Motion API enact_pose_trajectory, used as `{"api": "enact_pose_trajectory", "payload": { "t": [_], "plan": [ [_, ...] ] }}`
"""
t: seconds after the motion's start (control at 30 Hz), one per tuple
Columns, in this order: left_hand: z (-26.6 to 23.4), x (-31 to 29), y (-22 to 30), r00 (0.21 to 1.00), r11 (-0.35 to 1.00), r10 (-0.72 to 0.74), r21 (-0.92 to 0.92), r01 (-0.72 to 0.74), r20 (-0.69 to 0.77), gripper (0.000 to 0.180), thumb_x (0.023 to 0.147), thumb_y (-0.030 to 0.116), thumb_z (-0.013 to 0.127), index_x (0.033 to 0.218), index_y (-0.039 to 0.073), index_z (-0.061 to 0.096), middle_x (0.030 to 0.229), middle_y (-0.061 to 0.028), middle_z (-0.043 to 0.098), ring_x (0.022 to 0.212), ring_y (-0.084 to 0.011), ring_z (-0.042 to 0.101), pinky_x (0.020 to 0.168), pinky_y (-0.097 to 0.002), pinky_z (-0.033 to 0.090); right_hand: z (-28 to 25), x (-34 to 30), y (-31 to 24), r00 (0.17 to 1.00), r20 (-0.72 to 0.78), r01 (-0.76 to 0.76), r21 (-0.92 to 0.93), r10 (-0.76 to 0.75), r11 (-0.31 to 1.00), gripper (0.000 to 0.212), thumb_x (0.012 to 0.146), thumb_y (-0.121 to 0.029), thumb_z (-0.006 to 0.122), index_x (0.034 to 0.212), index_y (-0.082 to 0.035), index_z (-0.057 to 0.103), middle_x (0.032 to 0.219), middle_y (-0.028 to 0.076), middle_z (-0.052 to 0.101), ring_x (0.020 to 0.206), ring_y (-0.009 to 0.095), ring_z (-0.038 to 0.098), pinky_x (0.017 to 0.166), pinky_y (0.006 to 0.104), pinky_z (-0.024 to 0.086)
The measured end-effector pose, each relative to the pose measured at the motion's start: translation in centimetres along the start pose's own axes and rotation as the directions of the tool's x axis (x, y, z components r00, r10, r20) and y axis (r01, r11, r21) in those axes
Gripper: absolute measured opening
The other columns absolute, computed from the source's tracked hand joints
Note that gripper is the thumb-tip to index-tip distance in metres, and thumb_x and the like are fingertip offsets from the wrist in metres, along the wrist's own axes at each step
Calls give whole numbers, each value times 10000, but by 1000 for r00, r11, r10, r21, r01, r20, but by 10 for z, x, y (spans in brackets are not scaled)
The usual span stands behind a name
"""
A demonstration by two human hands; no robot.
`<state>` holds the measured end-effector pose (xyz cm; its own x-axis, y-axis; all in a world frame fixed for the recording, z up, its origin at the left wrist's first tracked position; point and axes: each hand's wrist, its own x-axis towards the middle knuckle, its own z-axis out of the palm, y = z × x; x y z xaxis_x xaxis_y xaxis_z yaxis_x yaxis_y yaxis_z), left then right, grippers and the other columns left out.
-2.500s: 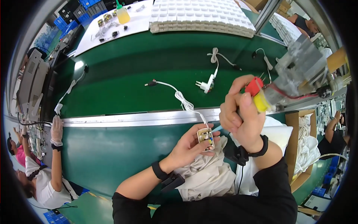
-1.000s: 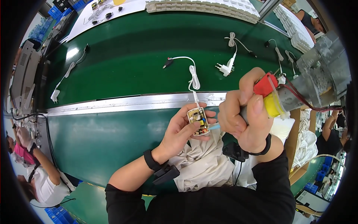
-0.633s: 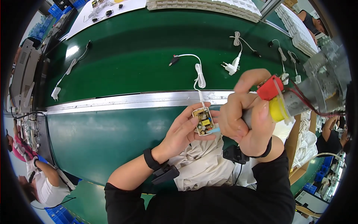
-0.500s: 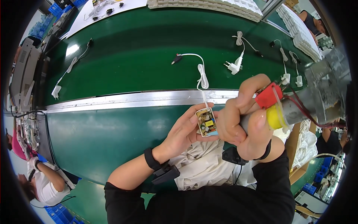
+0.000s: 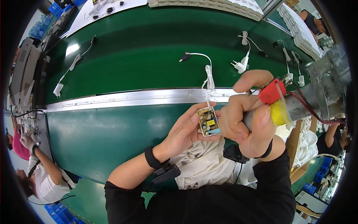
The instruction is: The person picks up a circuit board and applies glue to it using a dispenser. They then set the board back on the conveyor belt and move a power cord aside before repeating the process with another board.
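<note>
My left hand (image 5: 183, 128) is closed around an open white charger casing (image 5: 204, 121), low in front of me. Inside it a circuit board with a yellow block faces up, and a white cord (image 5: 209, 78) runs from its top end onto the belt. Wrapped in the fingers of my right hand (image 5: 248, 119) is a grey tube-shaped tool (image 5: 298, 106) with a red switch, a yellow band and thin wires. A light blue tip (image 5: 214, 131) lies over the board's lower end; its link to the tool is hidden behind my fingers.
On the green belt (image 5: 123, 67) lie several white chargers, one charger (image 5: 58, 89) at left and one plug charger (image 5: 241, 65) at right. A metal rail (image 5: 123, 99) borders the belt. White trays (image 5: 209, 6) line the far side. A cardboard box (image 5: 297, 164) stands at right.
The chargers on the belt have shifted right, and the cord's far end with them. My right hand and the tool moved slightly right; more of the light blue tip shows over the board.
</note>
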<state>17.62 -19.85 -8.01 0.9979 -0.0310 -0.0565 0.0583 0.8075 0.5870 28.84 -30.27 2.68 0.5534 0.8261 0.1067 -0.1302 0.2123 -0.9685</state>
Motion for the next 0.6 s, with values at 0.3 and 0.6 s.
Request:
{"api": "enact_pose_trajectory", "payload": {
  "t": [0.3, 0.6],
  "plan": [
    [5, 6, 7, 999, 997, 19, 71, -16, -35, 466, 974, 266, 418, 1373, 70, 278, 1316, -136, 433, 1202, -235, 477, 925, -413, 493, -1, -2, -16, 997, -74, 40, 104, -32, 994, 481, 900, -414, 512, 1077, 15, 386, 517, -29, 376, 414, 42, 326, 414, 208, 273],
    [28, 84, 101, 915, 318, 356, 896, -309, 189, 462, 844, 22, 552, 1275, 98, 404, 1119, -127, 528, 1004, -276, 571, 826, -362, 529, 7, -13, -38, 997, 10, 72, 59, -73, 996, 465, 925, -469, 467, 1087, -49, 352, 494, -24, 314, 375, 56, 286, 361, 218, 230]
  ]
}}
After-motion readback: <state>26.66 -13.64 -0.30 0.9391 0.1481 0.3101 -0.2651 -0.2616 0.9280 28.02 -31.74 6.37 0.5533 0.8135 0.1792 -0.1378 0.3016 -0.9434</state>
